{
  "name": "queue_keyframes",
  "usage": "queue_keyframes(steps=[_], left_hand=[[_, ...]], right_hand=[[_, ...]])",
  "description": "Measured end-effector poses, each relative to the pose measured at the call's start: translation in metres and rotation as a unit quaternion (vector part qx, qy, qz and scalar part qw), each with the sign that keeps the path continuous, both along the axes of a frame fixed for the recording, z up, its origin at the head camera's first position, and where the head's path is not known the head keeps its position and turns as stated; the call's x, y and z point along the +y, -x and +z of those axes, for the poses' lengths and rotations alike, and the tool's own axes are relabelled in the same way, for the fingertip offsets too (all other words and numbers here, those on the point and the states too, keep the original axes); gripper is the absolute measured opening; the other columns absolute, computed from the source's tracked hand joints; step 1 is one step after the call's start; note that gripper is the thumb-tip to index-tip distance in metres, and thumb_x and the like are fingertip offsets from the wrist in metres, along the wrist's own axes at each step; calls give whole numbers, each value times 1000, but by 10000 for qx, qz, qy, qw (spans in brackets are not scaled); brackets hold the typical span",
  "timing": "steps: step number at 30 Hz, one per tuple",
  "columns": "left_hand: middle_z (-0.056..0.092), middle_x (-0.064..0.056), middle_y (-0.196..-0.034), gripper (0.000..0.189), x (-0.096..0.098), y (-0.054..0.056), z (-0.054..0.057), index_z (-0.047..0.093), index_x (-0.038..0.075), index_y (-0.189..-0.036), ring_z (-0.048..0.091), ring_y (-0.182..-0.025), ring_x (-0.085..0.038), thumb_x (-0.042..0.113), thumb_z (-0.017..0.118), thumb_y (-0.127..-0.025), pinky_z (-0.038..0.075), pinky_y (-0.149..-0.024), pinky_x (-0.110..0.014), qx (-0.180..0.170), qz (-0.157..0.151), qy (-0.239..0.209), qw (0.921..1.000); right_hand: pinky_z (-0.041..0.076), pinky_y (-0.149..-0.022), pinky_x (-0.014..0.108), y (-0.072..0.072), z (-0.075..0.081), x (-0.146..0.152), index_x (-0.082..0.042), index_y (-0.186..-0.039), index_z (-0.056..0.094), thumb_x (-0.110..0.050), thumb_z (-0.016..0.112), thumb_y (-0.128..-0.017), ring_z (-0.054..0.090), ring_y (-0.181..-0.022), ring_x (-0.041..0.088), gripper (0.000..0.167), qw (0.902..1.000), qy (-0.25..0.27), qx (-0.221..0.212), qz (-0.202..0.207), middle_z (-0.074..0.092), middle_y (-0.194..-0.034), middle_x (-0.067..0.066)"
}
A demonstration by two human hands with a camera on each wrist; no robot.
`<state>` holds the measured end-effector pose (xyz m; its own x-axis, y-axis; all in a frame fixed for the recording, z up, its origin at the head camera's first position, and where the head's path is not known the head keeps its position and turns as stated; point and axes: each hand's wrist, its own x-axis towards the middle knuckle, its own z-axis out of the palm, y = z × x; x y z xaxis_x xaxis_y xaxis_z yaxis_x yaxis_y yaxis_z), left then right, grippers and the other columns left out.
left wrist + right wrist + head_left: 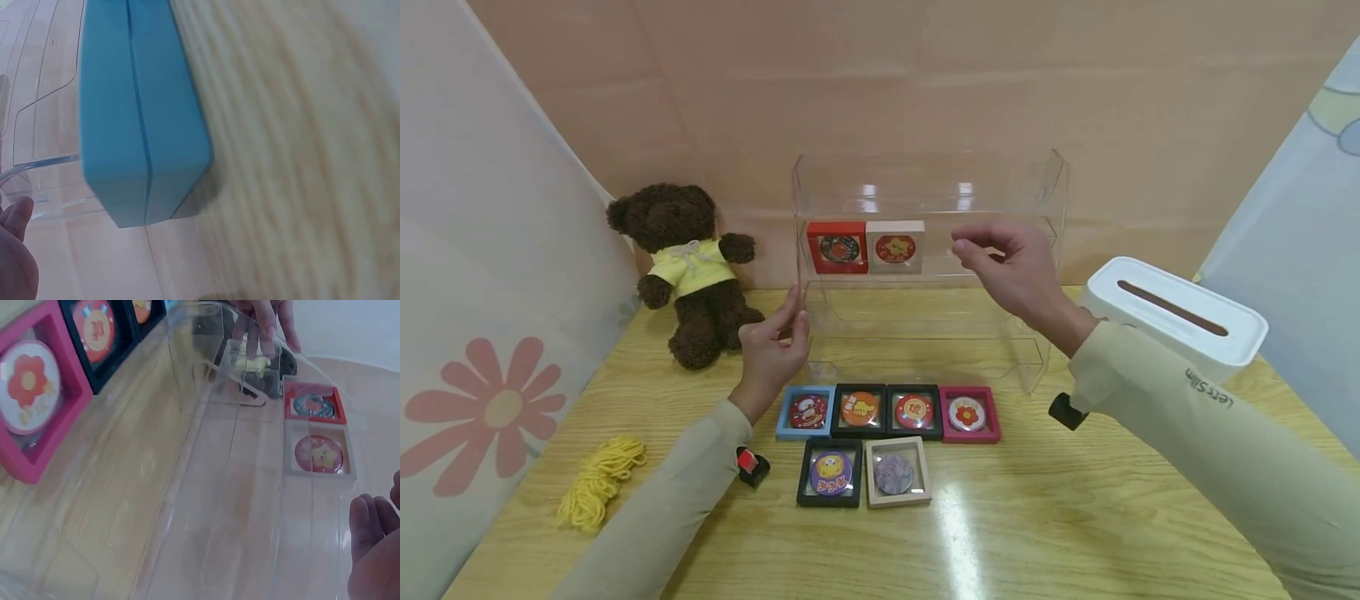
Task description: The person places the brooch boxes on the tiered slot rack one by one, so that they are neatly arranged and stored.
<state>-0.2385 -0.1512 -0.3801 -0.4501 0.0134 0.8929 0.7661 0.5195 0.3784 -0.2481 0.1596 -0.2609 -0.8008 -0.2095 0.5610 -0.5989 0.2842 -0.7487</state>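
A clear acrylic display rack stands on the table. On one of its tiers sit a red badge frame and a white badge frame, side by side. My left hand holds the rack's left side panel between thumb and fingers. To the right of the white frame, my right hand hovers in front of the same tier, holding nothing, with its fingers loosely bent. In the right wrist view, its fingertips are just below the white frame. A light blue frame looms large in the left wrist view.
Before the rack lie the light blue, two black and pink badge frames in a row, with another black frame and a beige frame nearer. Around them are a teddy bear, yellow yarn and a white tissue box.
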Motion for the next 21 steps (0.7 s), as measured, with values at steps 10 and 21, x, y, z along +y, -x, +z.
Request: queue_keyframes(steps=[10,21], left_hand=[[68,-17,-99,38,0,-1,1,60,-6,-120,68,-61,-24,-7,63,-82,47,-58,-11,-127,-37,-70,9999],[68,-17,-99,38,0,1,0,61,-6,-120,68,-60,-24,-8,63,-82,48,-56,-12,-97,-21,-74,9999]], right_hand=[[52,-75,23,-43,-13,11,4,-102,71,0,62,-90,66,-88,18,15,9986,-204,-68,483,70,-100,11],[51,-78,23,-74,-36,25,0,-105,71,5,65,-87,67,-89,14,20,9959,-770,-88,458,69,-104,7]])
